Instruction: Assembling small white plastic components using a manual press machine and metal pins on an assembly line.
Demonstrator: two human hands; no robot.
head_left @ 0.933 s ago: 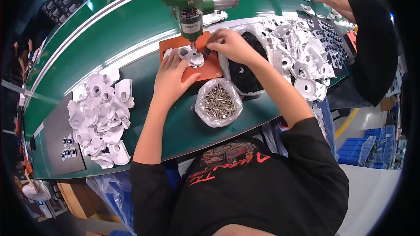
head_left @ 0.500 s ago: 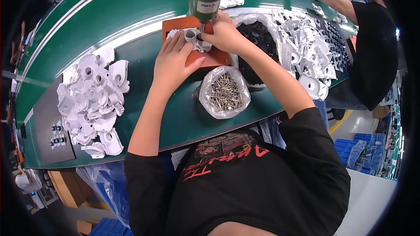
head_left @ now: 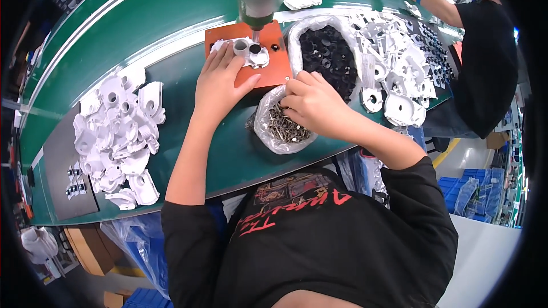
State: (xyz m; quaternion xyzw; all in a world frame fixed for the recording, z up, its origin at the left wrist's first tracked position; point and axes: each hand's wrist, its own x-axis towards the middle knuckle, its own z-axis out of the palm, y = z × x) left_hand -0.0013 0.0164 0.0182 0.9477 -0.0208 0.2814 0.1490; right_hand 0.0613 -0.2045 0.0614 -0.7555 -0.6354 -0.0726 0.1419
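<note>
My left hand (head_left: 221,82) lies with fingers stretched out and thumb apart, its fingertips resting on a white plastic part (head_left: 260,58). That part has a round collar and a black round piece (head_left: 254,49) on it, and sits on an orange fixture plate (head_left: 271,74). Just above it hangs the tip of a green machine head (head_left: 256,0), blurred. My right hand (head_left: 317,105) is over a clear plastic bag of screws (head_left: 282,128), fingers curled together; whatever is between the fingertips is hidden.
Black round parts fill a lined bin (head_left: 328,60). White plastic parts are heaped at left (head_left: 117,131) and at right (head_left: 394,63). Small dark-and-metal pieces (head_left: 75,182) lie on a dark board. A co-worker's arm (head_left: 439,8) reaches in at the far right.
My right hand has left the white part under the machine head and come back toward me to the screw bag. The black round piece now shows. My left hand stays on the part.
</note>
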